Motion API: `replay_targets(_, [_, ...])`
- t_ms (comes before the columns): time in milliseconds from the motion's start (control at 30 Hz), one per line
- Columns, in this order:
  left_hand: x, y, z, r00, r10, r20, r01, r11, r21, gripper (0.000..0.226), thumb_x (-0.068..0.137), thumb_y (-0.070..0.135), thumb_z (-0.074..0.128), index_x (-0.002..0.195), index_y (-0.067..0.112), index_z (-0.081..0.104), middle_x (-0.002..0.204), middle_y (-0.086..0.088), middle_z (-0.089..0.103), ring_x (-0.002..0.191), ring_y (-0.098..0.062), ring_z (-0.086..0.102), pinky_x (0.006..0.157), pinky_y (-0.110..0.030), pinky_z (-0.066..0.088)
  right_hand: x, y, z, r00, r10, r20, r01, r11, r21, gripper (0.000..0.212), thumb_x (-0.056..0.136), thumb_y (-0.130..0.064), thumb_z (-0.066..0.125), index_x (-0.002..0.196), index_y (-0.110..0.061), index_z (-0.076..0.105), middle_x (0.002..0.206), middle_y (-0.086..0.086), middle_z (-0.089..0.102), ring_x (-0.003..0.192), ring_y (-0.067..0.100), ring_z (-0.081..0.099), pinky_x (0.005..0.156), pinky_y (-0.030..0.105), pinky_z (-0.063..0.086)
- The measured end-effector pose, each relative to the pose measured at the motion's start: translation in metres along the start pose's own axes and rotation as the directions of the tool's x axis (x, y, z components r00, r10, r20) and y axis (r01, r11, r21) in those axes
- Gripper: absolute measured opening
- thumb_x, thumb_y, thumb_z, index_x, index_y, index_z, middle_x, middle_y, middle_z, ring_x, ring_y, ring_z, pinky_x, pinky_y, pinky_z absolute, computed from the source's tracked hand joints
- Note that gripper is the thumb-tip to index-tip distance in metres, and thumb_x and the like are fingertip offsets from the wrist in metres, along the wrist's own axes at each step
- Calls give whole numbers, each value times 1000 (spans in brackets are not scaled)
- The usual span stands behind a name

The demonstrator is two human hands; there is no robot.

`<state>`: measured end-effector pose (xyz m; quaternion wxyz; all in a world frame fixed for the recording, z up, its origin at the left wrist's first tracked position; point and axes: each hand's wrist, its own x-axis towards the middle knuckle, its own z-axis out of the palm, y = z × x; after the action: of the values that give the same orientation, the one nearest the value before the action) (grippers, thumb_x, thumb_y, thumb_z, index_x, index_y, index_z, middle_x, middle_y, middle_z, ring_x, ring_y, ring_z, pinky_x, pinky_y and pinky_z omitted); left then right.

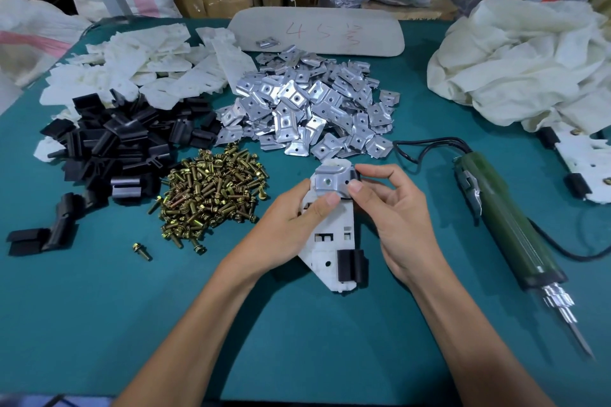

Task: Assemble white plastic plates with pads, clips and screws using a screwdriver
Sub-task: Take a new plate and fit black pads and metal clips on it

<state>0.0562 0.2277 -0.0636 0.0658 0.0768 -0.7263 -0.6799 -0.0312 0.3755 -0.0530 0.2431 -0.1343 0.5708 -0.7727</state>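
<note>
Plate (330,243) at near centre of table (297,350). Left hand (291,218) grips its left edge, thumb on the clip (330,180) seated at the far end; right hand (396,211) pinches the clip's right side. Black pad (352,266) fitted at near end. Screws (211,188) heaped left; screwdriver (509,225) lies right, untouched

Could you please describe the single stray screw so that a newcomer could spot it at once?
Find the heap of brass-coloured screws on the teal table mat. Near-left of it lies one brass-coloured screw with a dark washer. It alone lies well clear of the heap.
</note>
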Motion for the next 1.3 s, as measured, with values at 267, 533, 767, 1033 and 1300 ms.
replay_targets(267, [-2, 7, -1, 999, -49, 25, 50, 996, -70, 42, 98, 53, 56, 134, 32, 60, 126, 7, 70, 116, -15, 67, 94, -31, 51, 2, -5, -4, 997, -28, 73, 35, 994, -99, 30, 87, -19, 76, 114, -32, 75, 101, 8, 79, 96, 19, 73, 88, 32, 59])
replay_targets(533, [-3, 8, -3, 996, -65, 64, 73, 990, -119, 42, 99, 45, 54, 136, 25, 59, 127, 4, 69, 117, -17, 66, 98, -28, 52, 3, -5, -6, 996, -36, 78, 43, 995, -89, 29, 80, -21, 79, 109, -29, 79, 103, 11, 78, 95, 20, 71, 84, 30, 60])
replay_targets(767, [-5, 13, -5, 980, -191, 47, 197, 940, -278, 29, 92, 45, 60, 109, 27, 76, 104, 1, 77, 91, -12, 73, 74, -20, 54, 7, -11, -17, 964, 72, 255, -73, 997, -5, 40, 80, -18, 81, 119, -28, 77, 113, 10, 76, 95, 19, 71, 84, 26, 57])
replay_targets(1033, [-12, 17, -14, 934, -309, 181, 357, 835, -418, 42, 93, 36, 57, 120, 6, 69, 104, -14, 74, 83, -22, 72, 68, -31, 59, 5, -13, -24, 935, 70, 348, -7, 984, -179, 56, 80, -9, 77, 133, -26, 67, 121, 10, 75, 111, 19, 68, 104, 33, 52])
replay_targets(1300, [-10, 16, -10, 947, -296, 127, 321, 832, -452, 37, 94, 33, 57, 117, 8, 71, 99, -10, 75, 79, -19, 71, 65, -28, 57, 5, -11, -22, 946, 42, 320, 30, 975, -219, 57, 82, -14, 76, 136, -28, 62, 125, 2, 74, 118, 16, 68, 109, 32, 49])
